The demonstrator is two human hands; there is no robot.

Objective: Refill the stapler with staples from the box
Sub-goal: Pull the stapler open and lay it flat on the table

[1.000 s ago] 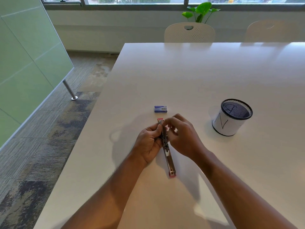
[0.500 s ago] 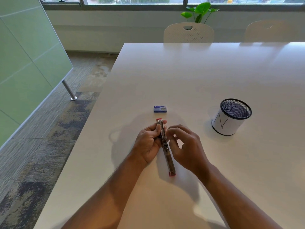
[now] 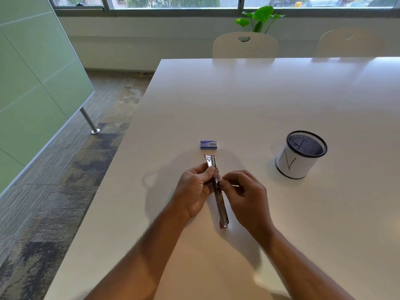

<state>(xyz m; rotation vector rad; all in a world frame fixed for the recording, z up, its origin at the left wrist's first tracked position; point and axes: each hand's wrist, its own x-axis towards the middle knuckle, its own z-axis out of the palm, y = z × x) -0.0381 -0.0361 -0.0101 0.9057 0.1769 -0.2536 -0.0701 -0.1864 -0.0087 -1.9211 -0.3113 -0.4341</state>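
A pink and metal stapler [image 3: 221,204] lies swung fully open in a long line on the white table [image 3: 238,105], its metal channel facing up. My left hand [image 3: 194,187] grips its far half from the left side, thumb on the metal. My right hand [image 3: 244,195] is at the stapler's middle hinge from the right, fingers curled and pinched close to the channel; whether it holds staples is too small to tell. A small blue staple box [image 3: 208,145] lies shut on the table just beyond the stapler's far tip.
A black mesh cup wrapped in white paper [image 3: 300,154] stands to the right of the hands. Two white chairs [image 3: 245,45] are at the table's far edge. The table's left edge drops to carpeted floor.
My right hand drew back from the stapler's far end toward its middle, fingers opening then curling again at the hinge. My left hand and the stapler stayed in place.
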